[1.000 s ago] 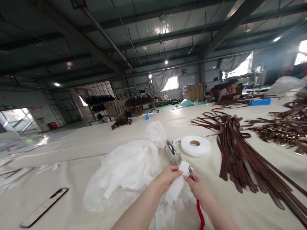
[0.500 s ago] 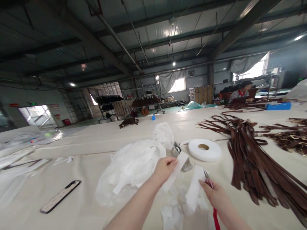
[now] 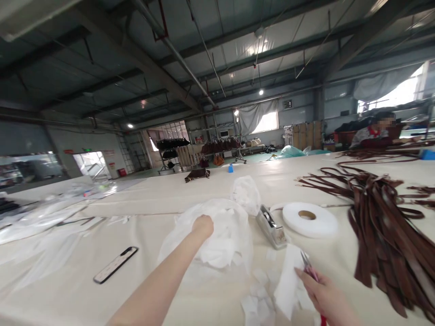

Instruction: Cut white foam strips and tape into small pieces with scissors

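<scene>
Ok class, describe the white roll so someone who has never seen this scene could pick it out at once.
On the pale table, find the dark brown straps heaped at the right. Between them and a grey tape dispenser, beyond the right hand, lies the white roll. Unlike the large rumpled plastic bag nearby, it is a flat, neat disc with a brown core.

I can read no lettering from here: the small green lit sign (image 3: 87,150) above the bright doorway (image 3: 91,165) at far left and the red-and-white wall notices (image 3: 109,154) beside it are too small.
</scene>
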Available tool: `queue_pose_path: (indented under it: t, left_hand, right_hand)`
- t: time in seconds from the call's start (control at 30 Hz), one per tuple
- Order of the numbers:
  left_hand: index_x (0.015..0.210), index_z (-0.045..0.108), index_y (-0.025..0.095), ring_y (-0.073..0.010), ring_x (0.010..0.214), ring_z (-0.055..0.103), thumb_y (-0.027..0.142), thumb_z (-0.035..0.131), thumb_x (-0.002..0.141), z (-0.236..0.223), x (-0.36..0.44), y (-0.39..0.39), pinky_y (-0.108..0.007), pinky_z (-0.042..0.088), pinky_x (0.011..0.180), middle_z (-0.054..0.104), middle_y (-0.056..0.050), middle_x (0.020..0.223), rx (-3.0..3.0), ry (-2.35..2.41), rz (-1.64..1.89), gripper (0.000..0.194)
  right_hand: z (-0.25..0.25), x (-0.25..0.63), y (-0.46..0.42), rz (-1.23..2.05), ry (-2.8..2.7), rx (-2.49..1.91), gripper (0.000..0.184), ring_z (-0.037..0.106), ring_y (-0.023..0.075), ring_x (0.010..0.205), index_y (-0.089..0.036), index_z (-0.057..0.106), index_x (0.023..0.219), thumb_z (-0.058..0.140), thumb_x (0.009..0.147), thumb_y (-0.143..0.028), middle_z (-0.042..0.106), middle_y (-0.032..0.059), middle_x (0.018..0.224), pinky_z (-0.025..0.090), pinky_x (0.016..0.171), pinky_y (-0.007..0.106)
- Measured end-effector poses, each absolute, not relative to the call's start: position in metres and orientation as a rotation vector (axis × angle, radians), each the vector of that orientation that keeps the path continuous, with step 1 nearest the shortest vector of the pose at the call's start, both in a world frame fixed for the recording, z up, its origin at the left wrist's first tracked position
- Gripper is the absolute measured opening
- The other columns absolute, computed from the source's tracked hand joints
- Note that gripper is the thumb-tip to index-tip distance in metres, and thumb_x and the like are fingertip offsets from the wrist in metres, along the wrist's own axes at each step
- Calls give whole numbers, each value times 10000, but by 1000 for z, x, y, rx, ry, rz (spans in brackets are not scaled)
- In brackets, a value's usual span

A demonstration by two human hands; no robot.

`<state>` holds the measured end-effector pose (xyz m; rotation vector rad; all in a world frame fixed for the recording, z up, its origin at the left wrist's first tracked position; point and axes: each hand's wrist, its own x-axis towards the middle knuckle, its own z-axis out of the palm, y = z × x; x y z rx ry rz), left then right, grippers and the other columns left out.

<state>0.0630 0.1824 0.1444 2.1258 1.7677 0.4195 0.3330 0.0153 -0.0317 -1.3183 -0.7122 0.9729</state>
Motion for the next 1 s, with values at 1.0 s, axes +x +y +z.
queue_pose_path:
  t: [1.0]
  left_hand:
    - [795, 589, 147, -155, 592, 580, 597, 648, 694, 0, 108, 35, -267, 412, 593, 598, -10, 663, 1269, 903, 401, 465]
  right_hand:
    - [-26, 273, -55, 1411, -1011, -1594, 596, 222, 79, 360, -184, 601, 769, 380, 783, -738, 314, -97, 430, 181, 396, 247]
